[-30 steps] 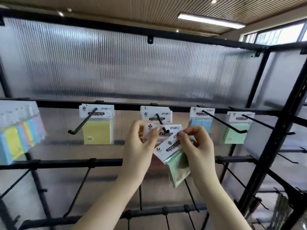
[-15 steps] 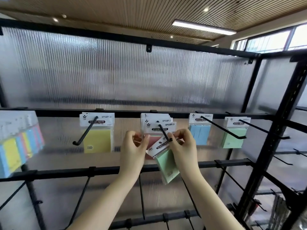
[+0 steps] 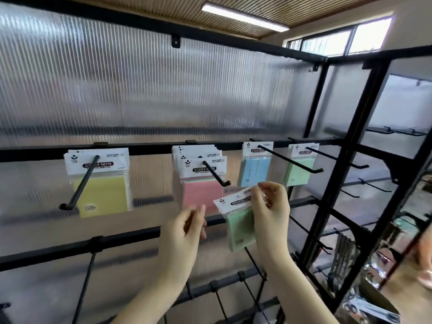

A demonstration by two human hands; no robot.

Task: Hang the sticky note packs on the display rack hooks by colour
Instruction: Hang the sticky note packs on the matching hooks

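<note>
Now | right hand (image 3: 271, 206) fingers pinch glossy green pack (image 3: 238, 226) (white card header) | left hand (image 3: 187, 230) loosely curled, empty

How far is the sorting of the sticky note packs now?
Done: yellow packs, pink packs, blue packs and green packs hang on separate hooks. In hand: the right hand pinches one green pack; the left hand holds nothing. Left: hang it on the green hook.

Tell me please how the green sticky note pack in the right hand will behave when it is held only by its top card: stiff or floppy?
The green pack probably swings freely: the right hand pinches only its white header and the pad hangs tilted below. The clear wrapper looks glossy, so perhaps slippery. It seems light, since fingertips alone carry it.
</note>
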